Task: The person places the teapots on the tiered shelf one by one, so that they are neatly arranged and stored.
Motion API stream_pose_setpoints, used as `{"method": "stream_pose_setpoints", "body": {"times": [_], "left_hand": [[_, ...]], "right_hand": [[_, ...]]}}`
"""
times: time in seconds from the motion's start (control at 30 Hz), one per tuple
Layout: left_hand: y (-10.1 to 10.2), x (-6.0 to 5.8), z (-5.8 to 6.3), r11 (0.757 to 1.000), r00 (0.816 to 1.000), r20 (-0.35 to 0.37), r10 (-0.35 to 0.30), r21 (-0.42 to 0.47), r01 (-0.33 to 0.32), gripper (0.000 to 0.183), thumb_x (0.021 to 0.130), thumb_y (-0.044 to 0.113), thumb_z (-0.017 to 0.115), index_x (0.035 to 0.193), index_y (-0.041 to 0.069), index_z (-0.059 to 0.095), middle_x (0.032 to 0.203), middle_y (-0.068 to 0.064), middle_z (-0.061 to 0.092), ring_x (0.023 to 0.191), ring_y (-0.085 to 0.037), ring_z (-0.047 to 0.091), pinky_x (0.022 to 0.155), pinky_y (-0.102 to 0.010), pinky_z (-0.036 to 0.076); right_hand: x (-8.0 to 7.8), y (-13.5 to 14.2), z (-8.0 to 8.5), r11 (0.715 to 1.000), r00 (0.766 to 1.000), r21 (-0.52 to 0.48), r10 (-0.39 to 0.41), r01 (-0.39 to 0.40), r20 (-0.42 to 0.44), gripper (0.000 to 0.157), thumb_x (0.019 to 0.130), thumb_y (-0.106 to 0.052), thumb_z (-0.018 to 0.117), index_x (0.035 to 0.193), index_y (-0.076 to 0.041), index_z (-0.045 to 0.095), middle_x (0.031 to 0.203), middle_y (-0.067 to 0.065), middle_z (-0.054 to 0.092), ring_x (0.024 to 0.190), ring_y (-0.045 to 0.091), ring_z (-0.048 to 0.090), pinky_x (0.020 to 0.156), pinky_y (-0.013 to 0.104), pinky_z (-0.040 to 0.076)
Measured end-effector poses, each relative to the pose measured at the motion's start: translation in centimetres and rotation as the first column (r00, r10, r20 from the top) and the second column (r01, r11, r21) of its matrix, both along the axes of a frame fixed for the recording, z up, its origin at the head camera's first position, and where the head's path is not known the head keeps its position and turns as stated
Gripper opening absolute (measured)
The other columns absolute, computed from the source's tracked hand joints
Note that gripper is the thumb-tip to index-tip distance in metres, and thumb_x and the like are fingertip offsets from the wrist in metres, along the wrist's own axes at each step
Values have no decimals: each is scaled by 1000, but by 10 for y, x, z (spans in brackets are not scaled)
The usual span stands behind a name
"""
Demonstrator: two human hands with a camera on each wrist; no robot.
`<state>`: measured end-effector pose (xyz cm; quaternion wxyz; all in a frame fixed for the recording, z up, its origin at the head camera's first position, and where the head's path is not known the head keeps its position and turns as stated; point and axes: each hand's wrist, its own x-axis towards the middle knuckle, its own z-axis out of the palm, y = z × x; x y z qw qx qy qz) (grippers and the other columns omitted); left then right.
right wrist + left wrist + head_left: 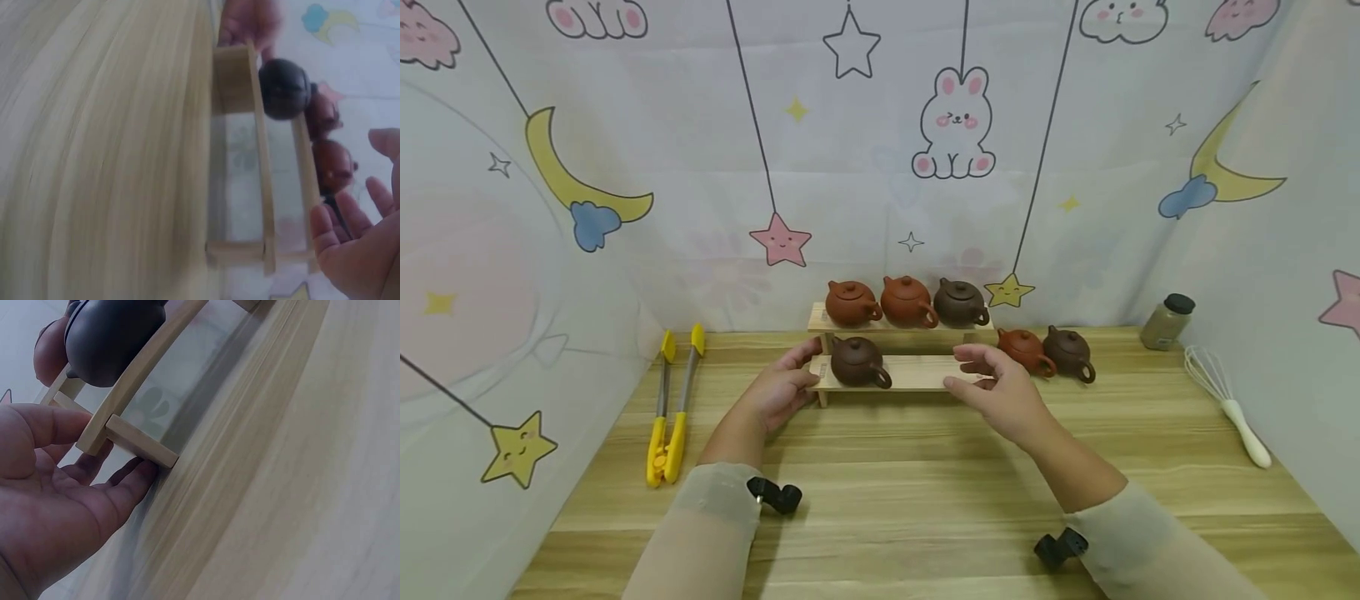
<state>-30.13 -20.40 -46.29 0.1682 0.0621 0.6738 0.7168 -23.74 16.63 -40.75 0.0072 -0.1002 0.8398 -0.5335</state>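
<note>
A two-step wooden stand [917, 372] is on the table. My left hand [778, 392] grips its left end; the left wrist view shows the thumb against the board's end and fingers by the leg [142, 442]. On the lower step, near that hand, sits a dark brown teapot [853, 362]. The upper step bears two reddish teapots [850, 305] and another dark teapot [958, 304]. Above the right end of the lower step is my right hand [1000, 396], fingers loosely bent and apart, holding nothing. Beyond it, a reddish teapot [1021, 350] stands beside a dark one [1067, 352] on the table.
Yellow-tipped tongs [672, 408] lie at the left of the wooden table [895, 517]. At the right are a dark-lidded jar [1167, 323] and a white-handled whisk [1240, 421]. A patterned cloth [865, 150] hangs behind the table.
</note>
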Motion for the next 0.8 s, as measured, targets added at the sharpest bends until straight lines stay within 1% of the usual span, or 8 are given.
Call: {"method": "stream_pose_setpoints", "body": {"times": [0.13,0.27,0.37,0.47,0.63,0.7,0.73,0.8], "left_hand": [[1,0,0,1000,1000,-1,0,-5,0,77,102,-6,42,173,14,20,180,-10,13,128,-12,51,102,-27,47],[1,0,1,1000,1000,-3,-1,-10,1,76,103,-5,43,173,14,20,180,-10,13,125,-12,51,100,-27,47],[1,1,1,1000,1000,-3,-2,1,2,76,102,-6,42,173,13,20,180,-11,14,123,-10,53,98,-25,49],[2,1,1,1000,1000,3,3,19,-3,76,102,-6,42,172,12,21,178,-11,17,125,-10,54,98,-23,50],[3,1,2,1000,1000,7,12,27,-12,76,101,-7,42,172,13,23,177,-11,19,128,-12,54,100,-24,50],[2,1,2,1000,1000,7,10,26,-10,76,101,-7,42,172,13,22,177,-11,19,129,-12,54,100,-24,50],[2,1,2,1000,1000,7,10,26,-10,76,101,-6,42,172,13,22,177,-11,18,128,-12,54,100,-24,50],[2,1,2,1000,1000,8,8,26,-8,76,101,-6,43,172,12,22,178,-11,18,128,-12,54,100,-24,50]], "right_hand": [[0,23,-3,999,999,23,-39,40,-25,58,96,-45,79,145,-19,62,149,11,62,135,28,59,100,28,53],[2,43,-4,997,997,43,-68,70,-45,58,98,-42,77,146,-15,61,148,12,62,138,30,56,96,18,50],[5,56,-4,993,994,63,-94,97,-51,59,99,-40,77,149,-13,59,148,14,62,137,31,56,94,16,49],[5,69,-3,987,990,96,-125,130,-61,63,99,-43,75,151,-12,57,148,15,61,136,31,57,95,16,48],[-3,93,-2,976,984,133,-165,173,-72,69,100,-47,73,153,-8,54,149,18,59,136,36,57,95,13,46],[-7,102,-1,971,981,148,-180,189,-70,72,100,-48,72,155,-6,51,151,20,58,137,38,56,96,16,48],[-10,107,-1,968,979,157,-189,198,-69,73,101,-49,72,156,-6,50,152,21,57,138,39,56,98,20,49],[-16,116,-1,960,975,169,-212,221,-67,74,101,-49,71,157,-6,49,154,22,55,139,41,55,104,33,51]]}}
